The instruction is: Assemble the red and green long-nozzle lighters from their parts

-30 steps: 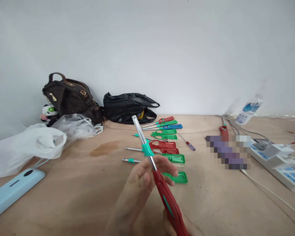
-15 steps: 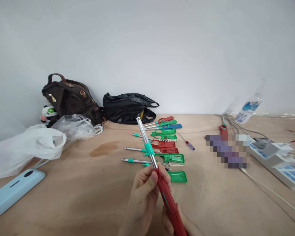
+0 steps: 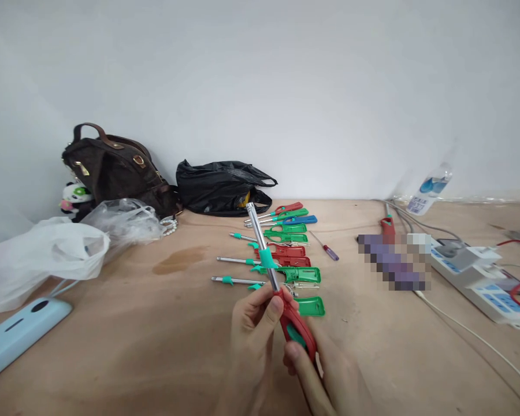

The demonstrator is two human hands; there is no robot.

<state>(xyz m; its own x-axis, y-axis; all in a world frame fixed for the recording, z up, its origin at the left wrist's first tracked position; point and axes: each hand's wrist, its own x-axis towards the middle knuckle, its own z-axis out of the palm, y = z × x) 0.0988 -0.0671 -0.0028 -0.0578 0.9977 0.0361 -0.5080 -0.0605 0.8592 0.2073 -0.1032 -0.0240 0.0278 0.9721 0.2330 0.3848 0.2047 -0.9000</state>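
Both my hands hold one red long-nosed lighter (image 3: 295,323) low in the middle of the view. Its metal tube (image 3: 260,240) points up and away, with a teal collar (image 3: 267,258) partway along. My left hand (image 3: 253,332) pinches the front of the red handle where the tube begins. My right hand (image 3: 325,372) wraps round the rear of the handle, thumb by the teal trigger. Just beyond lies a row of red, green and blue lighter parts (image 3: 292,254) on the wooden table (image 3: 156,335).
A brown handbag (image 3: 112,170), a black plastic bag (image 3: 221,188) and white plastic bags (image 3: 43,260) sit at the back left. A pale blue case (image 3: 17,335) lies front left. A small screwdriver (image 3: 325,248), a white power strip (image 3: 481,277) with cables and a water bottle (image 3: 429,188) are to the right.
The lighter has tipped more upright and come nearer me. My right hand has come up into view on the handle. The view has shifted slightly.
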